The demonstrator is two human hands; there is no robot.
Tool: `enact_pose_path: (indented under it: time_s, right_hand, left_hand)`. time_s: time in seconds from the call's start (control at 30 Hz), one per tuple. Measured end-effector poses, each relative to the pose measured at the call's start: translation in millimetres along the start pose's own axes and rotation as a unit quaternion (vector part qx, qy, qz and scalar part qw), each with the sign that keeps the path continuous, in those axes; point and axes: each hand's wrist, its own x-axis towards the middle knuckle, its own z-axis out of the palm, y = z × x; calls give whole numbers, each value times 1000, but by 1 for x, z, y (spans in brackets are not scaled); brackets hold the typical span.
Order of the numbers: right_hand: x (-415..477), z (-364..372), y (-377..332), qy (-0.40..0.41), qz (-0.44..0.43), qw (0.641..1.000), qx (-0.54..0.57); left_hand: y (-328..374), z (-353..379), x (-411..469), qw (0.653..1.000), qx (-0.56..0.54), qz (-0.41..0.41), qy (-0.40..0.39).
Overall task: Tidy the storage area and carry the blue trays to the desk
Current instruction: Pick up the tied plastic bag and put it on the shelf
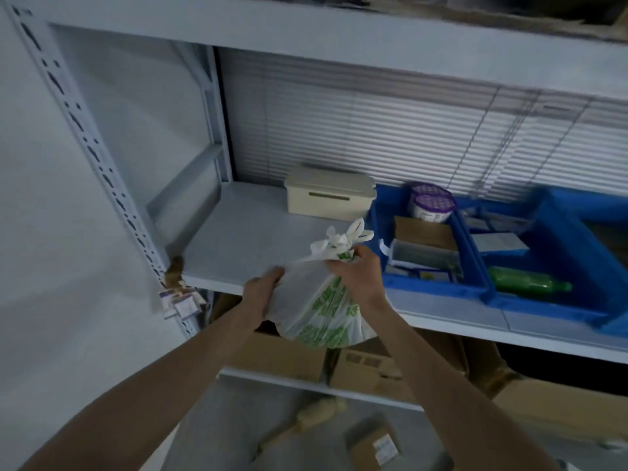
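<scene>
A tied white plastic bag with green print (323, 307) hangs in front of the grey shelf's (244, 232) front edge. My right hand (356, 273) grips it just under the knot, and my left hand (263, 290) holds its left side. Two blue trays stand side by side on the shelf to the right. The nearer blue tray (380, 239) holds small boxes and purple-lidded tubs. The farther blue tray (560, 300) holds a green bottle (528, 283) and flat packets.
A cream lidded box (328, 193) stands at the back of the shelf, left of the trays. Cardboard boxes (285, 355) fill the shelf below. More boxes lie lower down (373, 447). A perforated upright (85, 141) bounds the left side, with small tags (180, 300) hanging.
</scene>
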Motion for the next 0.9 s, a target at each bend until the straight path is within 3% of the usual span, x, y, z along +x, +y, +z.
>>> enact_pose_path:
  time_s: [0.17,0.3,0.43,0.57,0.73,0.83,0.9]
  right_hand:
    - [66,31,-11,16,13,1000,6]
    - [132,47,4,9,77,997,12]
    - [198,53,27,-9,126,992,22]
    - [249,62,36,-34,106,994,18]
    - [278,69,57,-66,35,997,-22]
    - [270,55,77,-127,57,990,-6]
    - [262,39,99,-130,2,980,-151]
  left_hand:
    - [28,5,75,999,-41,9,0]
    - [6,18,185,999,-41,2,-22]
    - [11,35,235,1000,-22,-7,-8]
    - [51,64,219,1000,0,-4,25]
    - [74,85,215,991,66,99,64]
    - [62,78,219,977,127,158,69]
    - [45,66,210,938,241,243,58]
